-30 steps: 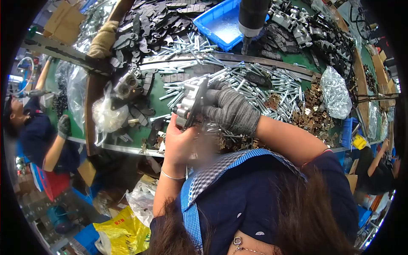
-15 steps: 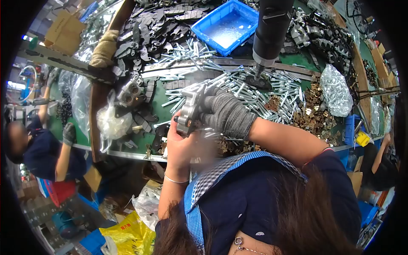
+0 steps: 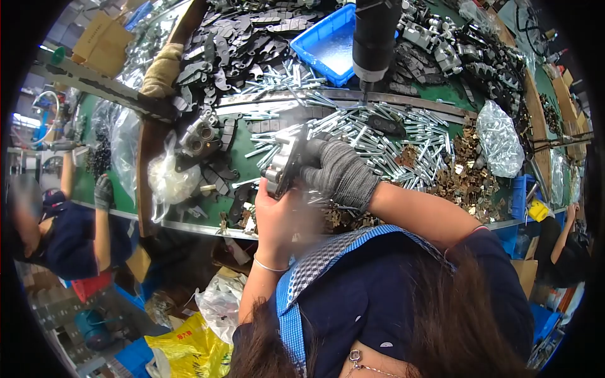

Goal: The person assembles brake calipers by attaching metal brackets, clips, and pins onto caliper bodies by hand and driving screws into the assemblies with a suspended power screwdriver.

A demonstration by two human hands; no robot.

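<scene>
A silver brake caliper (image 3: 285, 162) with a dark flat plate along its right side is held up above the bench. My left hand (image 3: 276, 217), bare, is closed around its lower end. My right hand (image 3: 343, 171), in a grey knitted glove, grips its right side; some of those fingers are behind the dark plate. Long silver pins (image 3: 413, 135) are heaped just beyond my hands. Brown and brass-coloured metal clips (image 3: 463, 165) lie in a pile to the right. Above the pins hangs a black power screwdriver (image 3: 376, 47), its tip near a dark brake pad (image 3: 386, 126).
A blue tray (image 3: 324, 47) stands at the back, beside heaped brake pads (image 3: 252, 38). More calipers (image 3: 441, 50) are piled at back right. Plastic bags (image 3: 499, 138) and another caliper (image 3: 200, 137) flank my hands. A co-worker's gloved hand (image 3: 103, 192) is at far left.
The hanging screwdriver has shifted left in view. Both hands still hold the caliper at nearly the same spot, with it turned slightly. The co-worker at left has leaned a little.
</scene>
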